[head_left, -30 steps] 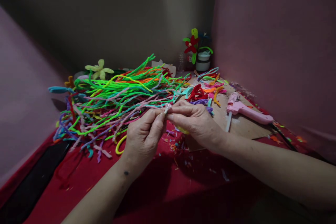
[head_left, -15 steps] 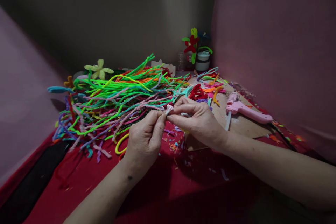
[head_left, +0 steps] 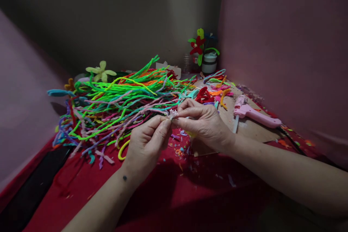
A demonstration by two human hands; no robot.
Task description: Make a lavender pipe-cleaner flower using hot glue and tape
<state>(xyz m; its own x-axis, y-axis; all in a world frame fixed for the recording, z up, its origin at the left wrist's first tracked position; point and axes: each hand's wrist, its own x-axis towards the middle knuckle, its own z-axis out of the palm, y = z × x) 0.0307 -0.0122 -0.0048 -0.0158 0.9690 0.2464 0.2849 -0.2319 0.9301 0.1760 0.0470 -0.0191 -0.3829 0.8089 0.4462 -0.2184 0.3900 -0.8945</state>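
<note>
A small bunch of white flower stamens (head_left: 173,113) is pinched between my two hands, its pale tips fanned upward. My left hand (head_left: 146,146) grips it from the left between thumb and forefinger. From the right, the thumb and forefinger of my right hand (head_left: 205,125) close on the same bunch, and its lower end is hidden by the fingertips. Just behind the hands lies a big heap of coloured pipe cleaners (head_left: 130,94), mostly green, pink and purple. Part of a yellow loop (head_left: 123,151) shows beside my left hand.
A pink glue gun (head_left: 252,114) rests on a brown board (head_left: 261,134) at the right. Farther back are red pipe-cleaner loops (head_left: 204,95), a lidded pot (head_left: 209,63) with a red flower (head_left: 197,45), and a pale yellow flower (head_left: 101,71). Scraps litter the red cloth (head_left: 163,195).
My left hand has shifted slightly left and rolled a little. The stamens stay pinched, their tips now spread somewhat wider. The view has moved slightly.
</note>
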